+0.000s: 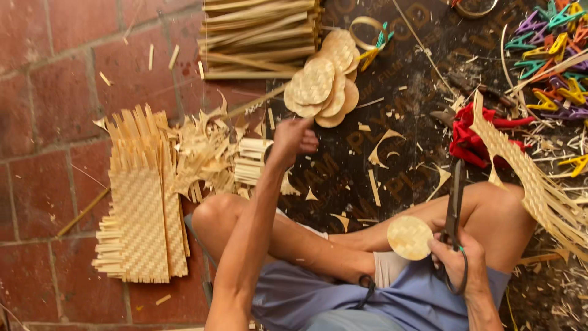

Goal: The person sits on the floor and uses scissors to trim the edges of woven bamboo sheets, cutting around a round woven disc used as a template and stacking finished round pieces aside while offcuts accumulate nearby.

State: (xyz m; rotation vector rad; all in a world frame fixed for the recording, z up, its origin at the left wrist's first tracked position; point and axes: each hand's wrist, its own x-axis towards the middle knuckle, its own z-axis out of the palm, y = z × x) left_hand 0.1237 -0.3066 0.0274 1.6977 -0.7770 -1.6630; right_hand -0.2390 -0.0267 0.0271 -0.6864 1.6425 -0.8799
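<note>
We hold a pair of long dark shears (454, 205), blades pointing away from us, upright over our right knee. Just beside their handles sits a small round woven bamboo disc (409, 237), pale tan and flat, face up. A stack of matching woven discs (324, 86) lies fanned on the dark mat ahead.

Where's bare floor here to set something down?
Free: the red brick floor left of the woven bamboo mats, and the dark mat between the round woven discs and the red cloth. Crowded: the coloured plastic clips at upper right, and the bamboo shavings.
</note>
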